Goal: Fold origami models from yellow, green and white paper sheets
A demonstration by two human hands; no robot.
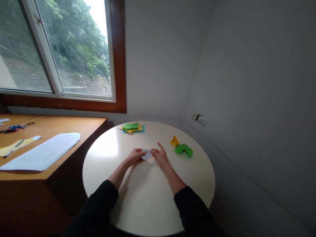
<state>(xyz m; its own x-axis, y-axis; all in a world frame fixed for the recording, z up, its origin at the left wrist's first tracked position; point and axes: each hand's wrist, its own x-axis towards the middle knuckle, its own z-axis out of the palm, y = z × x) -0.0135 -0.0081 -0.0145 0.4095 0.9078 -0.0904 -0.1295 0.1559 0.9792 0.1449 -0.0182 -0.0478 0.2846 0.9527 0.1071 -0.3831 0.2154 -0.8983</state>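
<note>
A small pale, whitish piece of folded paper point(147, 155) is held between my two hands above the round table's middle. My left hand point(134, 156) is closed on its left side, the thumb lying on top. With thumb and fingers, my right hand point(160, 156) pinches the right edge, while one finger sticks up and away. To the right of my right hand lie a green folded paper piece point(184, 149) and a yellow-orange folded paper piece point(174, 141), close together. The underside of the pale paper and some fingertips are hidden.
At the round table's point(148, 207) far edge sits a pile of green, yellow and blue papers point(132, 127). A wooden desk point(59, 154) on the left bears large white sheets point(44, 153), a pen point(13, 148) and scissors point(17, 127). The wall has a socket point(202, 120).
</note>
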